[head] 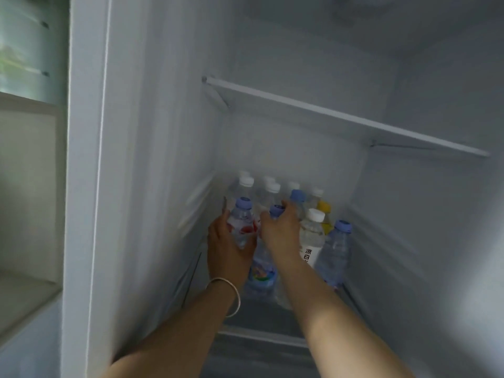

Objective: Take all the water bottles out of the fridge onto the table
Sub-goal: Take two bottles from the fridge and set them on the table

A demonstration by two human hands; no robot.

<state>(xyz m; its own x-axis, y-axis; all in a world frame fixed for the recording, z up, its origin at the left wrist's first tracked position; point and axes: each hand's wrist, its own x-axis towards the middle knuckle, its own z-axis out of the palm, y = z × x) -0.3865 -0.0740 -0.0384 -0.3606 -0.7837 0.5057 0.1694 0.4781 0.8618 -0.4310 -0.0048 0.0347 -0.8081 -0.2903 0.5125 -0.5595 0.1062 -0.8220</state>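
From the head camera, both arms reach into the open fridge (pixel 169 132) toward a cluster of water bottles standing on its lower shelf (pixel 261 309). The left hand (pixel 227 249) curls its fingers round the body of a blue-capped bottle with a red label (pixel 241 222), at the left front of the cluster; a thin bangle (pixel 231 293) circles that wrist. Just right of that bottle, the right hand (pixel 281 230) grips the neck of a second blue-capped bottle (pixel 263 268), its fingers closed around the cap. Right of this hand stands a white-capped bottle with a white label (pixel 311 236), and beside it a third blue-capped bottle (pixel 336 249). A yellow-capped bottle (pixel 324 211) stands behind the white-capped one. Further white-capped bottles (pixel 245 184) fill the back rows. An upper shelf (pixel 341 118) runs above the cluster.
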